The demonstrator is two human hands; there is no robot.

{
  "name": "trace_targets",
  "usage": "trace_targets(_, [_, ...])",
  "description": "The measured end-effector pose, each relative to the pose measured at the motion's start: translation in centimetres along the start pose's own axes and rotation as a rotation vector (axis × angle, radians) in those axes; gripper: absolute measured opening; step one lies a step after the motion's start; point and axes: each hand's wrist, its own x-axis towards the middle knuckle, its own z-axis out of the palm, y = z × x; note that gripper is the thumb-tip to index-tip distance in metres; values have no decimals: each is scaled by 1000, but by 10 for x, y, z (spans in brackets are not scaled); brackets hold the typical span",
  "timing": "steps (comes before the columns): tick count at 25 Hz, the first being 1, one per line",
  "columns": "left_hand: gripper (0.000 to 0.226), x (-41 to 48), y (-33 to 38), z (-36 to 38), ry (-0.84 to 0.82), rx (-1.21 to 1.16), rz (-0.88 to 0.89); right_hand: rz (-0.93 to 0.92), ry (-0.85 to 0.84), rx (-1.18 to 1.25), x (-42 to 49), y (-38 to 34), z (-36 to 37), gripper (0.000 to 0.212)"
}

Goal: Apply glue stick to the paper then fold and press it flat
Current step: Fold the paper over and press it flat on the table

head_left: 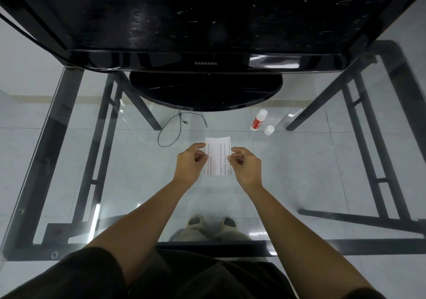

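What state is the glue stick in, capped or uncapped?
Uncapped, it appears: a small white cap stands on the glass table beside the red-and-white glue stick, apart from it.

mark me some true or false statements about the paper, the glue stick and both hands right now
1. The left hand and right hand both pinch the white printed paper strip by its side edges. True.
2. The red-and-white glue stick sits on the glass table, touched by neither hand. True.
3. A cable lies right of the glue stick. False: the black cable shows left of the paper.
4. The paper is tucked under a monitor's base. False: it is held nearer the person than the black monitor.
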Motion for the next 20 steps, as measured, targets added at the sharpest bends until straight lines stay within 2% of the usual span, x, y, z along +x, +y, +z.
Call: trace_targets(20, [31,4,1,6,2,39,-72,48,-20,-34,0,-4,4,31])
